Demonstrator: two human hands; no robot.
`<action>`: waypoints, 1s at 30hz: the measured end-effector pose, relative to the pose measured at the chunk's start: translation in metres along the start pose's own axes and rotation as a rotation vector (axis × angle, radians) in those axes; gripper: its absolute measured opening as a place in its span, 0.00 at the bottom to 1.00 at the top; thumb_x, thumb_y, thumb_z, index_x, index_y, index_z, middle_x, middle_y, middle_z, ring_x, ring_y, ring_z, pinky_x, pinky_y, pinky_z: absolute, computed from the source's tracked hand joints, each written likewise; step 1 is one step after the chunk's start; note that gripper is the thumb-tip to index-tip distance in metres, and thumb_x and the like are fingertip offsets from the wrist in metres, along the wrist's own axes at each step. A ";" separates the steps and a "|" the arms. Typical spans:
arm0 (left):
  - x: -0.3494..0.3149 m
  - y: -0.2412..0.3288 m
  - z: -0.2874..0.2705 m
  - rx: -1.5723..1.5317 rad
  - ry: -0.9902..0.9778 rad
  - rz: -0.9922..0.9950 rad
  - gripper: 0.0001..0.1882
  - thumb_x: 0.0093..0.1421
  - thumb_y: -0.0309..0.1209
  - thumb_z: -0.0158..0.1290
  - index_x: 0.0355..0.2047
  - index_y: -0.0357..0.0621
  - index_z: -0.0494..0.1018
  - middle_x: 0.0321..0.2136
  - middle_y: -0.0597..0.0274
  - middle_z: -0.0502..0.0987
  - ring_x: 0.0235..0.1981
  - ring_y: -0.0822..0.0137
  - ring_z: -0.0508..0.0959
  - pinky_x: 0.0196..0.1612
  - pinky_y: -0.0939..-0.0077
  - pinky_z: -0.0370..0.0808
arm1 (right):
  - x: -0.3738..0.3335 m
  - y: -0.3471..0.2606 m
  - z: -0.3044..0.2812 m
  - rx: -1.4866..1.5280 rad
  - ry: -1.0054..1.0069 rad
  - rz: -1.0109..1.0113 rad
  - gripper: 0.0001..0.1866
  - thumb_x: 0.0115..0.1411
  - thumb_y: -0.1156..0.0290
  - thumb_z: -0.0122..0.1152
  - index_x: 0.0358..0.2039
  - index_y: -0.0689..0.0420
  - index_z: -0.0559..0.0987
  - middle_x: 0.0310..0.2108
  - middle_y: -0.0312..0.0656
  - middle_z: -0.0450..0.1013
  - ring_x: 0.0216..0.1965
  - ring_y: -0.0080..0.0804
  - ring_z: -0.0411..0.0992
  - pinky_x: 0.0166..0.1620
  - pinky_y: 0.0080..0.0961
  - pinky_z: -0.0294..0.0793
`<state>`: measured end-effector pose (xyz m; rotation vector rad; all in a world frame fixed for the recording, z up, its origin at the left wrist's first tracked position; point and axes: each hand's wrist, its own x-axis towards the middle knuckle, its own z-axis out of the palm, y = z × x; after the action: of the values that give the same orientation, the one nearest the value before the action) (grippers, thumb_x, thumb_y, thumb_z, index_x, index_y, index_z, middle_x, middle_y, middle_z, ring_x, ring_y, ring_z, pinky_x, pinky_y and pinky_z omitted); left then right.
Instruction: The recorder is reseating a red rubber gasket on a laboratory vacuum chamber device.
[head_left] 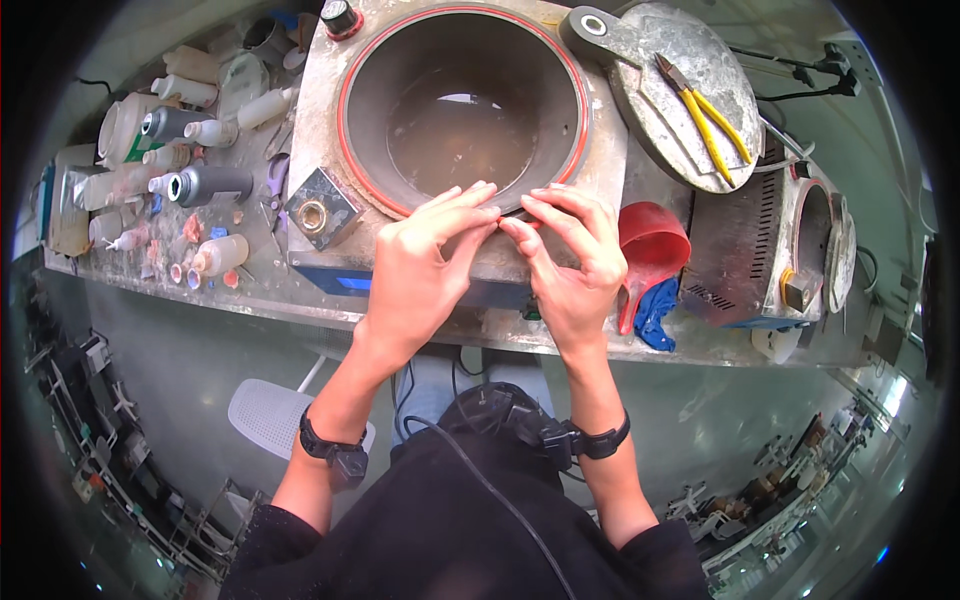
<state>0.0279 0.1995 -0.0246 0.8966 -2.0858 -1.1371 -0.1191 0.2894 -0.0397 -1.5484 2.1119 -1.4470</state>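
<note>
Both hands meet at the near rim of a round metal chamber (430,140), which has a little cloudy brownish liquid or residue at its bottom. A red sealing ring (349,75) runs around the chamber's rim. My left hand (428,262) pinches the ring's near section between thumb and fingers. Beside it my right hand (575,262) pinches the same section, its fingertips almost touching the left ones. The fingers hide part of the ring there. To the right, the chamber's round lid (640,95) is swung aside, with yellow-handled pliers (708,125) lying on it.
A red scoop (652,245) and a crumpled blue glove (656,315) lie by my right hand. A metal block with a round fitting (322,212) stands left of the chamber. Several bottles (210,187) and purple scissors (277,175) crowd the left bench. A second machine (745,240) stands right.
</note>
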 end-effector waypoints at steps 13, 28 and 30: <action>0.001 0.002 0.008 0.026 0.065 0.010 0.06 0.61 0.21 0.63 0.38 0.36 0.83 0.40 0.50 0.86 0.49 0.54 0.86 0.62 0.56 0.77 | -0.005 0.002 -0.003 -0.073 0.151 0.088 0.21 0.42 0.72 0.85 0.39 0.56 0.87 0.34 0.37 0.80 0.35 0.30 0.74 0.41 0.28 0.72; 0.005 0.008 0.023 0.057 0.131 -0.058 0.06 0.57 0.22 0.68 0.35 0.34 0.83 0.36 0.48 0.87 0.46 0.55 0.87 0.59 0.57 0.78 | 0.011 0.009 -0.012 0.110 0.119 0.292 0.28 0.52 0.79 0.79 0.54 0.62 0.80 0.35 0.38 0.82 0.31 0.19 0.79 0.35 0.16 0.71; 0.006 0.009 0.026 0.030 0.134 -0.085 0.07 0.57 0.22 0.68 0.35 0.33 0.83 0.38 0.47 0.86 0.48 0.55 0.87 0.55 0.59 0.81 | 0.019 0.003 -0.014 0.141 0.134 0.329 0.29 0.51 0.79 0.79 0.55 0.62 0.80 0.34 0.38 0.82 0.31 0.19 0.78 0.35 0.16 0.71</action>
<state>0.0022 0.2103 -0.0278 1.0558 -1.9773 -1.0608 -0.1378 0.2826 -0.0273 -1.0227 2.1557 -1.5726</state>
